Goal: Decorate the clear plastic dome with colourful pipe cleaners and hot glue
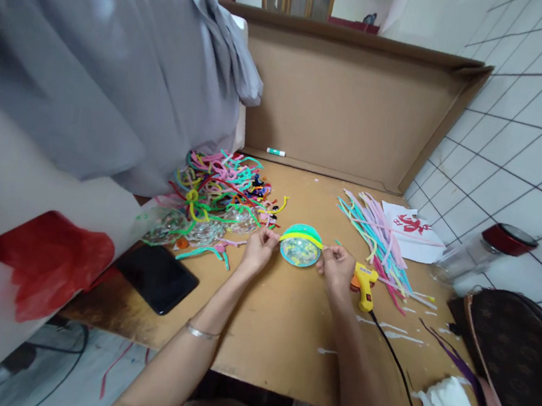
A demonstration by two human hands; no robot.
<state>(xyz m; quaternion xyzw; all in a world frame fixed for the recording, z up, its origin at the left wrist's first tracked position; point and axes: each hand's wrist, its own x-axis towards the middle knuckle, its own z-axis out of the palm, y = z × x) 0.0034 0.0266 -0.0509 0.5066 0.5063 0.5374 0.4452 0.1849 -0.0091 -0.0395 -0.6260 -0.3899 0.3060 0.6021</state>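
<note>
Hands pinch a yellow pipe cleaner [302,238] across a clear ball [299,249]: left hand [258,249] and right hand [337,270] each grip one end. Wrapping appears underway; next likely needs steady tension. Glue gun [364,285] lies beside.

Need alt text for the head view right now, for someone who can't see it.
Left hand and right hand pinch the ends of a yellow pipe cleaner stretched across a round clear plastic ball on a wooden table. A yellow glue gun lies by the right hand, pipe cleaner piles on both sides.
</note>
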